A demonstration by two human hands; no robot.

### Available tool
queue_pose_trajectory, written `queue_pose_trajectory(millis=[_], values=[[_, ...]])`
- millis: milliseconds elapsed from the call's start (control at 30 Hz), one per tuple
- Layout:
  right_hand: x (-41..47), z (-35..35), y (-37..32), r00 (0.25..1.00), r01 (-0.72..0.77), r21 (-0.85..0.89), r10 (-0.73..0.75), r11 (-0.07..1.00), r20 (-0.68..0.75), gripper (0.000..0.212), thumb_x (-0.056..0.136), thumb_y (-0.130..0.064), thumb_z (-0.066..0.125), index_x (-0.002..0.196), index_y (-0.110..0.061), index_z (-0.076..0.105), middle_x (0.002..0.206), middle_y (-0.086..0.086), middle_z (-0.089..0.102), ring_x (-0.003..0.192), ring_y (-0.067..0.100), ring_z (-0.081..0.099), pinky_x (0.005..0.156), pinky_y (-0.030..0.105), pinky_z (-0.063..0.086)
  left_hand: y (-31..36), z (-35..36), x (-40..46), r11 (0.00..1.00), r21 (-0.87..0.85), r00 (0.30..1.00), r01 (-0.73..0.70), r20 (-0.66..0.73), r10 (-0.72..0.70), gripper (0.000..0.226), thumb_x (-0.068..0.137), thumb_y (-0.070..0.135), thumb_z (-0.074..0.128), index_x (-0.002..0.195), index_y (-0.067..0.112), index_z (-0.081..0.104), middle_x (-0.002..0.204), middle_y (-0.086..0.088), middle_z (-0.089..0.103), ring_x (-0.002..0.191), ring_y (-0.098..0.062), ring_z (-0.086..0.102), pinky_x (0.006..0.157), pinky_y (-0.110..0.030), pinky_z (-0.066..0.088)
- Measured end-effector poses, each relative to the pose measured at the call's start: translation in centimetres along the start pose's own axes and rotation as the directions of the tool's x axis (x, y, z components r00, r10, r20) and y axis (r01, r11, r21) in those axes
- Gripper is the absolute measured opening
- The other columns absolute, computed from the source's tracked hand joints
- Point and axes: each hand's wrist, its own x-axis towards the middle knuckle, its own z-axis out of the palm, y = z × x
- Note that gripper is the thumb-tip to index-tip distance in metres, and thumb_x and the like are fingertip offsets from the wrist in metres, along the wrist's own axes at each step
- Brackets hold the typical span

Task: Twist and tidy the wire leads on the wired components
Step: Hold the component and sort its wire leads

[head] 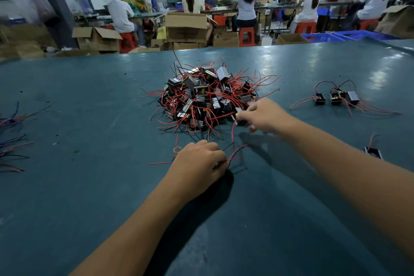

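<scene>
Two bare forearms cross a worn teal factory table (89, 186); left hand (199, 163) pinches thin red wire leads (235, 155), right hand (264, 115) grips one small black wired component (240, 119) from the tangled pile (206, 96); three tidied components (335, 97) right of it.

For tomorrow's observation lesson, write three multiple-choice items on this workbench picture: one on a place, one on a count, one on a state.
1. Where do the set-aside parts with looped wires stand, relative to the big pile?
A. to its right
B. on top of it
C. to its left

2. How many parts stand in that set-aside row?
A. one
B. three
C. six

3. What is the right hand doing?
A. lying flat on the table
B. resting on a cardboard box
C. gripping a small black part at the pile's edge

Answers:
1 A: the row stands on the table to the right of the pile.
2 B: three black parts stand side by side.
3 C: the right hand has its fingers curled round a black part; the left hand pinches red and black wires.
</scene>
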Motion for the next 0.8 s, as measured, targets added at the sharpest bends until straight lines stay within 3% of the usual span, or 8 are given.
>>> queue_pose_trajectory(millis=[67, 200, 300, 400, 467, 533, 700, 800], values=[[-1.7, -1.5, 0.3, 0.998, -0.063, 0.243, 0.06, 0.968, 0.022, 0.029, 0.09, -0.034, 0.067, 0.072, -0.012, 0.072, 0.071, 0.005, 0.072, 0.049, 0.01, 0.061, 0.044, 0.02, 0.035, -0.1, 0.0, -0.1, 1.0, -0.019, 1.0, 0.009, 0.004, -0.009, 0.026, 0.1, 0.042, 0.051, 0.101, 0.023, 0.069, 0.098, 0.008, 0.063, 0.093, -0.016, 0.053, 0.08, -0.033, 0.043], [-5.3, -4.0, 2.0, 0.997, -0.072, 0.531, 0.084, 0.844, 0.002, 0.023, 0.094, -0.028, 0.063, 0.091, -0.007, 0.071, 0.082, 0.007, 0.073, 0.055, 0.012, 0.062, 0.044, 0.022, 0.039, 0.0, -0.1, -0.2, 0.996, -0.086, 0.999, 0.004, 0.039, -0.001, 0.02, 0.097, 0.037, 0.059, 0.1, 0.022, 0.071, 0.099, 0.007, 0.065, 0.093, -0.017, 0.055, 0.077, -0.031, 0.042], [-7.6, -3.9, 3.8, 0.992, -0.119, 0.672, 0.123, 0.731, 0.042, 0.018, 0.096, -0.028, 0.062, 0.083, -0.016, 0.066, 0.063, 0.004, 0.065, 0.046, 0.012, 0.054, 0.04, 0.02, 0.037, -0.1, -0.3, -0.1, 0.996, -0.065, 0.997, 0.058, 0.053, -0.054, 0.022, 0.097, 0.04, 0.058, 0.101, 0.023, 0.071, 0.104, 0.009, 0.065, 0.099, -0.016, 0.055, 0.083, -0.032, 0.043], [-8.9, -3.3, 4.9, 0.991, -0.1, 0.74, 0.131, 0.665, 0.016, 0.024, 0.098, -0.03, 0.059, 0.076, -0.021, 0.059, 0.046, -0.003, 0.035, 0.034, 0.009, 0.027, 0.035, 0.015, 0.022, -0.3, -0.4, -0.1, 0.991, -0.035, 0.99, 0.132, 0.063, -0.13, 0.023, 0.097, 0.042, 0.056, 0.102, 0.024, 0.07, 0.104, 0.009, 0.063, 0.103, -0.016, 0.054, 0.087, -0.035, 0.044], [-9.1, -3.1, 5.0, 0.993, -0.069, 0.759, 0.117, 0.648, -0.009, 0.034, 0.1, -0.032, 0.054, 0.067, -0.025, 0.06, 0.044, -0.004, 0.026, 0.033, 0.009, 0.019, 0.037, 0.014, 0.015, -0.4, -0.5, -0.2, 0.986, -0.02, 0.985, 0.164, 0.061, -0.162, 0.023, 0.098, 0.041, 0.054, 0.101, 0.024, 0.07, 0.103, 0.009, 0.063, 0.102, -0.017, 0.054, 0.085, -0.034, 0.044], [-9.3, -2.9, 4.7, 0.993, -0.057, 0.744, 0.115, 0.666, -0.027, 0.043, 0.101, -0.034, 0.051, 0.061, -0.028, 0.062, 0.045, -0.005, 0.023, 0.034, 0.009, 0.018, 0.039, 0.015, 0.012, -0.5, -0.5, -0.2, 0.984, 0.016, 0.983, 0.175, 0.044, -0.176, 0.024, 0.098, 0.042, 0.053, 0.101, 0.024, 0.069, 0.103, 0.009, 0.063, 0.102, -0.017, 0.055, 0.083, -0.033, 0.044], [-10.2, -1.9, 4.4, 0.998, -0.05, 0.655, 0.069, 0.754, -0.003, 0.035, 0.101, -0.035, 0.052, 0.068, -0.027, 0.063, 0.052, -0.013, 0.026, 0.042, 0.006, 0.02, 0.037, 0.016, 0.017, -0.3, -0.5, -0.1, 0.986, -0.038, 0.987, 0.162, -0.011, -0.163, 0.022, 0.095, 0.04, 0.061, 0.105, 0.022, 0.07, 0.113, 0.007, 0.059, 0.11, -0.017, 0.052, 0.091, -0.033, 0.042], [-11.2, -0.9, 3.8, 0.999, -0.026, 0.658, 0.0, 0.753, 0.04, 0.037, 0.101, -0.032, 0.052, 0.068, -0.034, 0.069, 0.053, -0.012, 0.029, 0.043, 0.005, 0.023, 0.038, 0.014, 0.021, 0.7, -0.6, 0.0, 0.989, -0.13, 0.983, 0.07, -0.159, -0.09, 0.022, 0.092, 0.034, 0.067, 0.105, 0.017, 0.071, 0.112, 0.003, 0.06, 0.108, -0.019, 0.055, 0.093, -0.036, 0.044]])
